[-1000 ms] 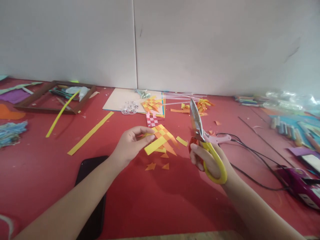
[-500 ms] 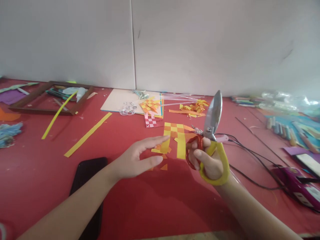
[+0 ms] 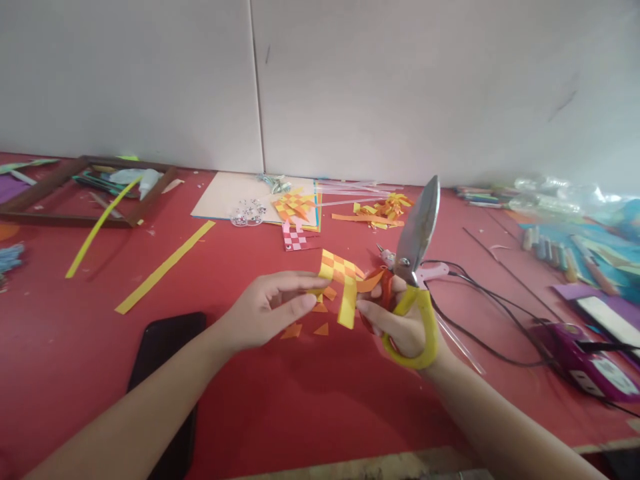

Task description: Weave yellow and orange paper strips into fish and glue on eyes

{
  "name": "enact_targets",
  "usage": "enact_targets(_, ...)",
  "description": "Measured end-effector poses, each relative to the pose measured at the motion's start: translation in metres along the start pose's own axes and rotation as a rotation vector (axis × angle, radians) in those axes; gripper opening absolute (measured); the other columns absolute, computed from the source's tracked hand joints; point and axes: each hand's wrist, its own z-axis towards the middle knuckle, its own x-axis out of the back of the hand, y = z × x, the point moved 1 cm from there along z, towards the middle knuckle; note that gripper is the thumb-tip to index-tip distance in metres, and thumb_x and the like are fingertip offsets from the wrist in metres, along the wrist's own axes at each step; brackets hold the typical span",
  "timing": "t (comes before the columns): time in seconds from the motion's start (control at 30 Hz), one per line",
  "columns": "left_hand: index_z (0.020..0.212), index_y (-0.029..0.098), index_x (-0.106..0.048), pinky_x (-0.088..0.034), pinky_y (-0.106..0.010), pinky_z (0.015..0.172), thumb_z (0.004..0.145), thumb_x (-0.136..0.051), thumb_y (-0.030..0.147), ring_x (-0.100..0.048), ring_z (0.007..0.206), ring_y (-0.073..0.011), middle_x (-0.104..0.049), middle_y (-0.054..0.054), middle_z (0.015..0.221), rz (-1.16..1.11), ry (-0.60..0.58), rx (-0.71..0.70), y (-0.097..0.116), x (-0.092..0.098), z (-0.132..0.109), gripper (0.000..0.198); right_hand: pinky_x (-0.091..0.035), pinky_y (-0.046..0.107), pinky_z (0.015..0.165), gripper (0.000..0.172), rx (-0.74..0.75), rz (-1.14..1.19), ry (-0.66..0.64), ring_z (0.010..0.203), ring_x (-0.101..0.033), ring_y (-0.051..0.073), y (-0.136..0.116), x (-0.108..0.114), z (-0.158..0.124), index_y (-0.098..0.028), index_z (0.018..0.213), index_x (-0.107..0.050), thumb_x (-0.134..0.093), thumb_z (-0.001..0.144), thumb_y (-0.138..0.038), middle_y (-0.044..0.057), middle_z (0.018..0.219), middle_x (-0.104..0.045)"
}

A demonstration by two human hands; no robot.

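A small mat woven of yellow and orange paper strips (image 3: 341, 275) is held just above the red table. My left hand (image 3: 265, 308) pinches its left edge with thumb and fingers. My right hand (image 3: 400, 320) grips scissors with yellow and red handles (image 3: 415, 267), blades together and pointing up; its thumb tip touches the mat's right side. Small orange paper offcuts (image 3: 306, 328) lie on the table under the mat.
A black phone (image 3: 163, 373) lies under my left forearm. Yellow paper strips (image 3: 165, 265), a wooden frame (image 3: 85, 190), a cream board with more woven pieces (image 3: 295, 208), a black cable (image 3: 480, 313), a purple device (image 3: 583, 353) and pens at right (image 3: 560, 250) surround the work spot.
The mat was passed toward my right hand and back; my left hand, open half a second ago, now pinches it again. The scissors swung from leaning left to leaning right.
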Motion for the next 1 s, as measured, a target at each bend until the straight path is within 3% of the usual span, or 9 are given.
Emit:
enact_targets(0.1,0.102,0.021,-0.076,-0.061,-0.031,0.082,0.086,-0.073,0.044,-0.075,0.095,-0.0227,-0.078,-0.008,0.104,-0.155,0.233,0.060,-0.002,0.001,0.004,0.028,-0.039,0.027,0.038,0.038,-0.037,-0.034,-0.045,0.037,-0.046,0.010,0.000,-0.001,-0.004,-0.023,0.072,-0.052,-0.077,0.074,-0.050,-0.004,0.055,-0.059)
enact_targets(0.2,0.102,0.021,-0.072,-0.064,-0.032,0.075,0.074,-0.085,0.038,-0.075,0.091,-0.0235,-0.075,-0.004,0.101,-0.374,0.374,0.071,-0.002,0.004,0.007,0.036,-0.037,0.026,0.040,0.040,-0.003,-0.065,-0.175,0.039,-0.044,0.010,-0.003,0.004,-0.005,-0.022,0.071,-0.052,-0.067,0.083,-0.057,-0.004,0.053,-0.051)
enact_targets(0.33,0.096,0.020,-0.070,-0.064,-0.038,0.077,0.067,-0.089,0.035,-0.074,0.092,-0.0259,-0.070,-0.002,0.097,-0.584,0.398,0.105,-0.001,0.007,0.010,0.038,-0.039,0.028,0.050,0.041,0.204,-0.082,-0.330,0.055,-0.046,0.012,-0.006,0.014,-0.003,-0.022,0.082,-0.055,-0.058,0.088,-0.062,-0.001,0.068,-0.051)
enact_targets(0.47,0.079,0.017,-0.074,-0.061,-0.034,0.071,0.068,-0.083,0.050,-0.070,0.079,-0.0212,-0.069,-0.004,0.084,-0.676,0.416,0.115,0.002,0.008,0.010,0.036,-0.038,0.029,0.052,0.040,0.189,-0.080,-0.260,0.055,-0.045,0.011,-0.001,0.017,0.003,-0.021,0.081,-0.055,-0.051,0.095,-0.058,0.000,0.069,-0.054)
enact_targets(0.53,0.068,0.017,-0.072,-0.055,-0.026,0.059,0.068,-0.082,0.050,-0.065,0.068,-0.0159,-0.066,-0.002,0.075,-0.647,0.387,0.139,0.004,0.007,0.008,0.035,-0.040,0.029,0.053,0.035,0.118,-0.057,-0.197,0.055,-0.047,0.011,0.003,0.017,0.006,-0.021,0.081,-0.056,-0.057,0.093,-0.054,0.001,0.073,-0.061)
enact_targets(0.6,0.061,0.018,-0.071,-0.048,-0.024,0.052,0.073,-0.079,0.051,-0.060,0.060,-0.0133,-0.063,-0.002,0.069,-0.599,0.278,0.196,0.006,0.005,0.005,0.036,-0.044,0.030,0.055,0.031,0.061,-0.012,-0.181,0.055,-0.050,0.011,0.004,0.014,0.007,-0.022,0.084,-0.056,-0.067,0.087,-0.050,0.002,0.080,-0.067)
enact_targets(0.8,0.068,0.020,-0.075,-0.042,-0.027,0.054,0.084,-0.065,0.060,-0.053,0.061,-0.0139,-0.063,-0.005,0.078,-0.387,-0.076,0.182,0.003,0.001,0.000,0.045,-0.049,0.027,0.048,0.038,-0.099,0.220,-0.270,0.051,-0.054,0.010,-0.005,-0.007,0.001,-0.022,0.083,-0.054,-0.083,0.070,-0.044,-0.002,0.078,-0.062)
enact_targets(0.93,0.072,0.020,-0.071,-0.049,-0.027,0.066,0.086,-0.065,0.058,-0.061,0.070,-0.0154,-0.065,-0.004,0.075,-0.325,-0.029,0.184,-0.001,0.001,0.003,0.041,-0.043,0.022,0.041,0.038,-0.127,0.243,-0.169,0.045,-0.050,0.008,-0.009,-0.015,0.003,-0.022,0.076,-0.051,-0.085,0.064,-0.032,-0.008,0.061,-0.052)
enact_targets(1.0,0.086,0.021,-0.068,-0.054,-0.029,0.070,0.082,-0.071,0.058,-0.067,0.077,-0.0174,-0.067,-0.002,0.079,-0.403,0.038,0.224,-0.002,0.001,0.005,0.038,-0.039,0.021,0.038,0.037,-0.107,0.231,-0.089,0.040,-0.045,0.007,-0.010,-0.012,0.008,-0.022,0.075,-0.051,-0.085,0.061,-0.030,-0.009,0.053,-0.050)
